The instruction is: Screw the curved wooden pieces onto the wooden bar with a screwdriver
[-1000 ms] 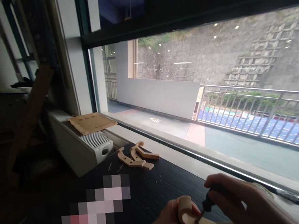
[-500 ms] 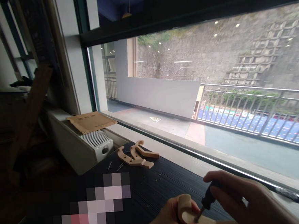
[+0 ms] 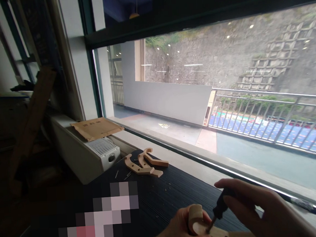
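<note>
At the lower right of the head view, my left hand [image 3: 179,229] grips a pale wooden hook [image 3: 196,218] with a curled end and a dark drilled hole. My right hand [image 3: 258,205] is closed around the black handle of a screwdriver [image 3: 220,205], held at a slant. Its metal shaft points down into the flat part of the wood, close to my left fingers; whether a screw sits under the tip I cannot tell. Farther back on the dark table [image 3: 163,201], several similar curved wooden hooks [image 3: 140,168] lie in a pile.
A few thin screws [image 3: 116,173] lie left of the pile. Behind it stands a white heater-like box [image 3: 96,162] with a brown paper envelope [image 3: 97,128] on top. The window sill [image 3: 183,169] borders the table's far side. A pixelated patch covers the table's left part.
Hardly anything differs. The fingers of my right hand have shifted slightly on the screwdriver handle, while the wooden hook stays in place in my left hand.
</note>
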Available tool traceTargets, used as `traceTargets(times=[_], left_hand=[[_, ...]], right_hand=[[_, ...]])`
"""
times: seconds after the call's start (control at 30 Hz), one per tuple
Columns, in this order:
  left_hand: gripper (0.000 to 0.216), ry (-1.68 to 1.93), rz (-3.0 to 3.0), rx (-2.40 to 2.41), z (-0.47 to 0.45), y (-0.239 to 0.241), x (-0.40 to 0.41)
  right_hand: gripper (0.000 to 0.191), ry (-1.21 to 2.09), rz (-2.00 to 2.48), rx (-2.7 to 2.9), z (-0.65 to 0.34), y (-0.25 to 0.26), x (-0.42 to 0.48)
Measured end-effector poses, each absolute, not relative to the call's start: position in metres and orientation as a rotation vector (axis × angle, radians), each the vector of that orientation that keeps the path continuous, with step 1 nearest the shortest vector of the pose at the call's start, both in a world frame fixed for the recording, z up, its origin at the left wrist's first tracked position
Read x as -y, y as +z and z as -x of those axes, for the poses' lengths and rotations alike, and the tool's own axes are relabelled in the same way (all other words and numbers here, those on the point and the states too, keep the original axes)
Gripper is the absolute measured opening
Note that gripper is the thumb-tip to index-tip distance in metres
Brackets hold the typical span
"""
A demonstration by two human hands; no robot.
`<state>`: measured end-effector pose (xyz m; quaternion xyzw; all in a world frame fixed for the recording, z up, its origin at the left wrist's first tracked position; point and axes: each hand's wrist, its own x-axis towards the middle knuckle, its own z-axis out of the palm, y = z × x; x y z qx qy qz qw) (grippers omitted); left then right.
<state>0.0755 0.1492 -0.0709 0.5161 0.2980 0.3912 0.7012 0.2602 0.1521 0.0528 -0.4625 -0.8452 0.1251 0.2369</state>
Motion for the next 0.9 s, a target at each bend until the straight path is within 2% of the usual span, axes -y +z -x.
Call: traceTargets(times=[0.9], left_hand=[[0.038, 0.852, -1.031, -0.704, -0.0752, -0.0676, -0.1414]], right_hand=[[0.032, 0.295, 1.215, 2.265, -0.2558, 0.0518, -0.1517]])
